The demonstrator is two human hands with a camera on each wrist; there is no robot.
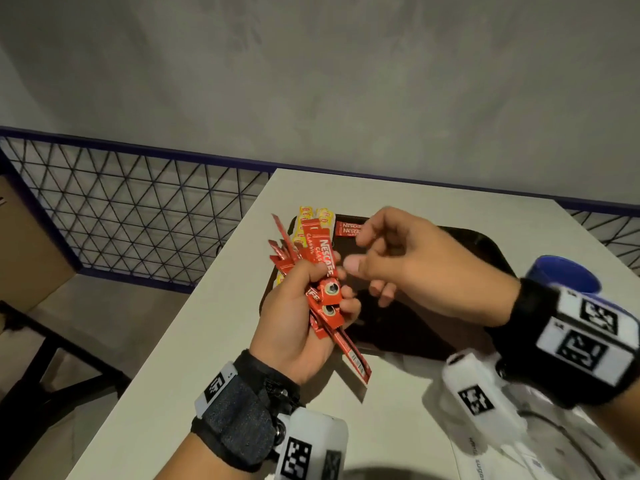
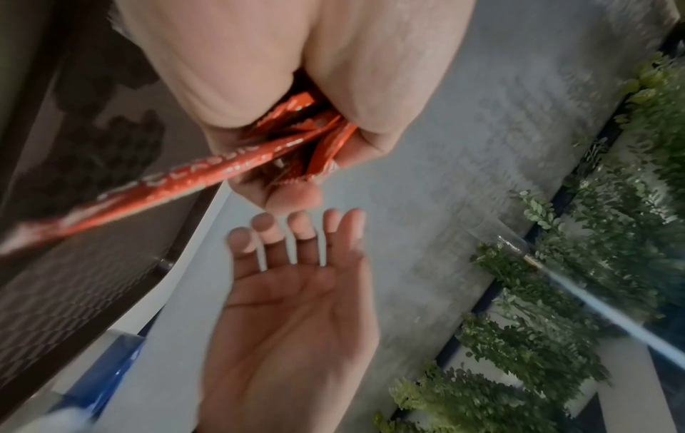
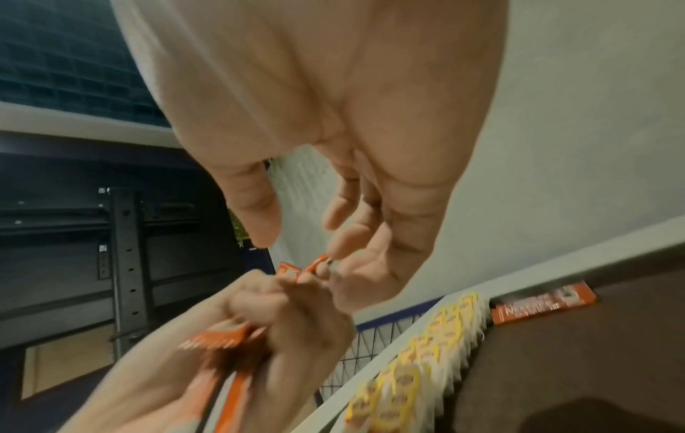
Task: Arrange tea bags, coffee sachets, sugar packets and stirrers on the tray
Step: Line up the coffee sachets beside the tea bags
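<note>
My left hand (image 1: 330, 292) grips a fanned bunch of red Nescafe coffee sachets (image 1: 320, 258) above the left edge of the dark brown tray (image 1: 401, 330). The bunch also shows in the left wrist view as red sachets (image 2: 155, 184) poking out of the fist. My right hand (image 1: 360, 252) hovers just right of the bunch with fingers loosely bent and apart, holding nothing; its fingertips (image 3: 333, 249) are close to the sachet ends. Yellow tea bags (image 3: 426, 351) lie in a row along the tray's left side. Two red sachets (image 1: 348, 228) lie at the tray's far left.
A blue cup (image 1: 568, 271) stands right of the tray. White packets in clear wrapping (image 1: 526, 441) lie on the white table (image 1: 214, 323) at the near right. A wire mesh fence (image 1: 121, 209) runs behind and left of the table.
</note>
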